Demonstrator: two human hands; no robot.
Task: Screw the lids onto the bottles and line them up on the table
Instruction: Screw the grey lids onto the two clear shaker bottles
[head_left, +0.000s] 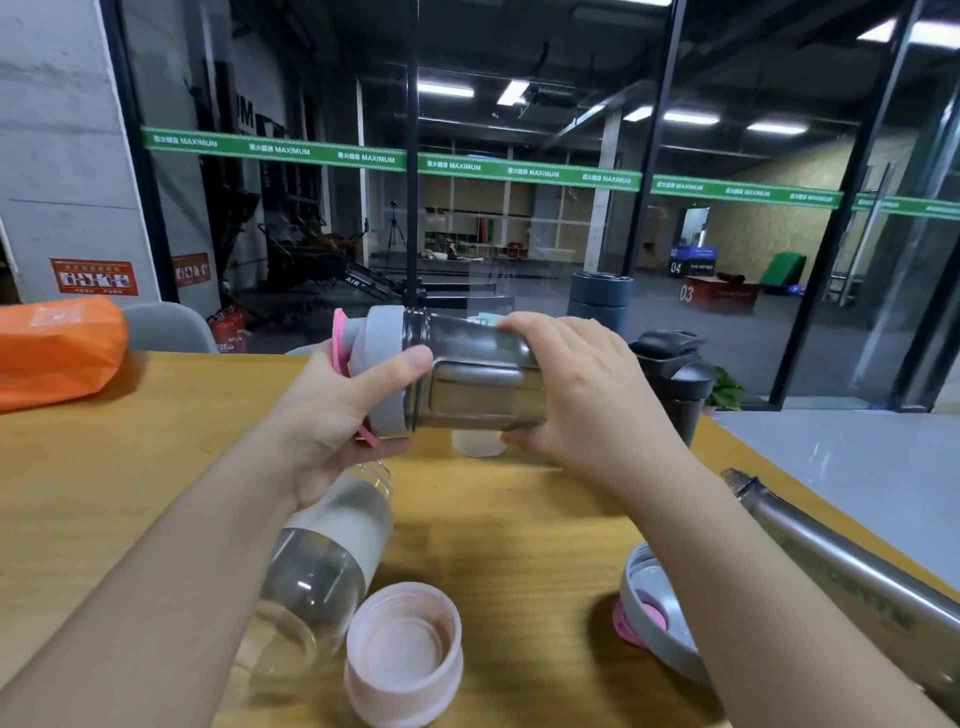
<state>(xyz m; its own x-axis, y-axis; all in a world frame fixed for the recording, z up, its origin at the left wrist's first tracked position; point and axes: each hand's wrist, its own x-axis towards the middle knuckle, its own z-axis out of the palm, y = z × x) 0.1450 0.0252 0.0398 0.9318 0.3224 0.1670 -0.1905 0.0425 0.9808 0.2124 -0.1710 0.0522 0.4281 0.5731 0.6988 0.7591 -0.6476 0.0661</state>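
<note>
Two loose lids (404, 652) (655, 616) flank a lying clear bottle (317, 561).

The held bottle (478, 374) is smoky grey, its lid (387, 369) grey with pink trim. The cap (405, 652) is pale pink. The table (130, 457) is yellow wood grain. The bag (57, 348) is orange. The shaker (675, 379) is black.

Steel bottle (852, 571) cut off lower right.

Bright overhead strip lighting, glass glare, slight blur, wide-angle edge distortion
</note>
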